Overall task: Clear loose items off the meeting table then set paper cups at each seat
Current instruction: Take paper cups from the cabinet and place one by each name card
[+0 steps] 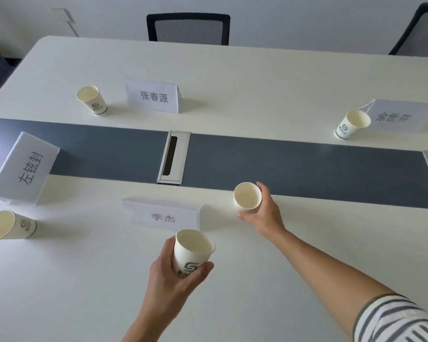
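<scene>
status | left grip (169,275) holds empty near cup (193,250); right grip (263,214) holds empty far cup (247,198)

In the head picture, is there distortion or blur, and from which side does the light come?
Head view: wide-angle distortion makes the near-left cup and far-right cup lean outward; the right name card is blurred; soft shadows fall rightward, so the light likely comes from the left.
</scene>
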The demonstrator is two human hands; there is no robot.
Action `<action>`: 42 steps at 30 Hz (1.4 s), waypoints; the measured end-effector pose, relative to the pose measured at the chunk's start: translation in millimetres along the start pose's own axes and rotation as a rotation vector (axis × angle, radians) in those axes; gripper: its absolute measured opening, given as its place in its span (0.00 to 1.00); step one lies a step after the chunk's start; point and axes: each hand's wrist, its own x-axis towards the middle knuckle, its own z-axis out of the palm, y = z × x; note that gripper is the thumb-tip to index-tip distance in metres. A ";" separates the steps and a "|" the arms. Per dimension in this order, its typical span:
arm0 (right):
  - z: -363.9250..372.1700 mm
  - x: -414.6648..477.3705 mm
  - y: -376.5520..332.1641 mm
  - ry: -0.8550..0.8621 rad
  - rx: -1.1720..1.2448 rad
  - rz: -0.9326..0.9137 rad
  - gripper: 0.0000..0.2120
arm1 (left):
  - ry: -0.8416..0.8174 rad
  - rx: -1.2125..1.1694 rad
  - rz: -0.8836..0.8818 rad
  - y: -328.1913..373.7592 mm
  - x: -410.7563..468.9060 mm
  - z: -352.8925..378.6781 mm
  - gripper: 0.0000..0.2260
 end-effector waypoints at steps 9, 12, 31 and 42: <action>-65.2 -92.4 12.9 0.136 0.000 -0.030 0.22 | -0.175 0.062 0.191 24.8 -29.1 25.8 0.24; -92.6 -147.7 23.9 0.166 0.069 -0.019 0.12 | -0.215 0.072 0.190 25.7 -46.5 36.4 0.24; -107.0 -577.7 193.8 0.748 0.578 0.365 0.03 | -0.868 0.332 0.409 -1.1 -258.8 173.9 0.24; -168.8 -695.8 258.1 1.109 0.715 0.496 0.06 | -1.206 0.376 0.626 29.1 -359.9 337.7 0.28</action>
